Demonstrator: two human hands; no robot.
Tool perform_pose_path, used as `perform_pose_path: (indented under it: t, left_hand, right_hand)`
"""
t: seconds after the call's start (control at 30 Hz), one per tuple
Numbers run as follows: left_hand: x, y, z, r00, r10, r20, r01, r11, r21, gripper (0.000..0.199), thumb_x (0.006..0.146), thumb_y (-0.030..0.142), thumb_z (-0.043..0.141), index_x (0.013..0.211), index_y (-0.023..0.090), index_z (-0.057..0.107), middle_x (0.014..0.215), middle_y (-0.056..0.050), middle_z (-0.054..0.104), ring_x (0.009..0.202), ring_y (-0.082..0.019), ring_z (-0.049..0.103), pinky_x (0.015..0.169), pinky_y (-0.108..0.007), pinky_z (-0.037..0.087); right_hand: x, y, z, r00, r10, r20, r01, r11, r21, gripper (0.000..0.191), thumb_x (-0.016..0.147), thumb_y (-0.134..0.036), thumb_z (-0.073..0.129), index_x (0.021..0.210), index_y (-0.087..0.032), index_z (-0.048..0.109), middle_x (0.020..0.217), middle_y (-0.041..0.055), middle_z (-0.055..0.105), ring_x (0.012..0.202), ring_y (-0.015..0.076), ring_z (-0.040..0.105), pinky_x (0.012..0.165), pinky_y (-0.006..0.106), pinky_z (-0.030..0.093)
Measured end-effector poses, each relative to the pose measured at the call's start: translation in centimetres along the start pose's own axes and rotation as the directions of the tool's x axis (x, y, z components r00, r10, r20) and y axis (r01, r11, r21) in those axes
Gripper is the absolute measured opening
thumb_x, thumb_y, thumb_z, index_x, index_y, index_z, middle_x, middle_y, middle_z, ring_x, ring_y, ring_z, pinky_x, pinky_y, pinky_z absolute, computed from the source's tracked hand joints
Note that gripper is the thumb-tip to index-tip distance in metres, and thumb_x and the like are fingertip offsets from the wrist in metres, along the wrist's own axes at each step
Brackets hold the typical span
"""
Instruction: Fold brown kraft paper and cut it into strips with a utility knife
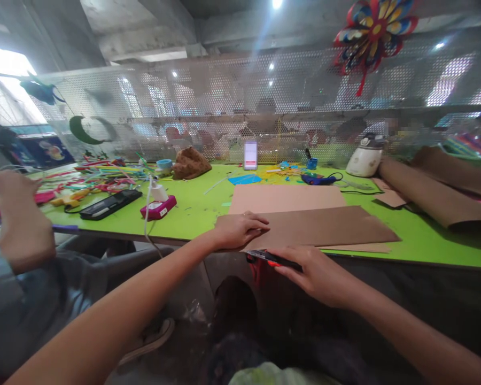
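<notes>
A brown paper sheet lies near the front edge of the green table, over a lighter tan sheet. My left hand rests flat on the left part of the brown paper, its fingers stretched out and pointing right. At the table's front edge, my right hand is wrapped round a black and red cutter, whose tip points left, close below my left hand. Another tan layer shows under the paper's front right edge.
Left on the green table are a magenta power socket, a black device and colourful strips. Behind stand a phone and a white bottle. Brown paper rolls lie right. A person's arm is at far left.
</notes>
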State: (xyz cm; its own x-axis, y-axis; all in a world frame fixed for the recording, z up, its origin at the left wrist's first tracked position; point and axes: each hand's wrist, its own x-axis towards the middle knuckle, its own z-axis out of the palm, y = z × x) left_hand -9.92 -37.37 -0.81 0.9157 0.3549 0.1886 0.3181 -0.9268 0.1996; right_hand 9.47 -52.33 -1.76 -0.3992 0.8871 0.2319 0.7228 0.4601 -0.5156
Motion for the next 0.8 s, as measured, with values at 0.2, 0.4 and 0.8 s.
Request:
perform_pose_path:
  t: [0.2, 0.4, 0.8]
  left_hand:
    - [0.1, 0.1, 0.0, 1.000, -0.001, 0.005, 0.001, 1.000, 0.004, 0.031, 0.095, 0.024, 0.043, 0.120, 0.024, 0.061, 0.130, -0.002, 0.058, 0.121, -0.017, 0.050, 0.101, -0.030, 0.040]
    - [0.2, 0.1, 0.0, 1.000, -0.002, 0.000, 0.002, 1.000, -0.010, 0.030, 0.096, 0.028, 0.043, 0.119, 0.025, 0.062, 0.129, -0.001, 0.059, 0.120, -0.016, 0.051, 0.100, -0.030, 0.040]
    - [0.4, 0.2, -0.1, 0.999, 0.008, 0.033, -0.007, 1.000, -0.030, 0.031, 0.096, 0.027, 0.043, 0.121, 0.024, 0.061, 0.132, -0.005, 0.056, 0.122, -0.018, 0.049, 0.104, -0.032, 0.038]
  right_hand:
    - [1.4, -1.0, 0.9, 1.000, -0.027, 0.001, 0.027, 0.999, 0.025, 0.037, 0.092, -0.031, 0.050, 0.128, -0.024, 0.057, 0.120, 0.0060, 0.066, 0.109, 0.0231, 0.061, 0.096, 0.036, 0.045]
    - [2.2, -1.9, 1.2, 1.000, -0.026, 0.013, 0.026, 1.000, 0.017, 0.037, 0.091, -0.029, 0.050, 0.127, -0.022, 0.058, 0.117, 0.0074, 0.067, 0.110, 0.0235, 0.061, 0.096, 0.036, 0.044]
    - [3.1, -1.9, 1.2, 0.997, -0.078, 0.019, 0.077, 0.996, 0.048, 0.034, 0.090, -0.029, 0.052, 0.122, -0.025, 0.062, 0.118, 0.0051, 0.067, 0.110, 0.0232, 0.061, 0.094, 0.035, 0.045]
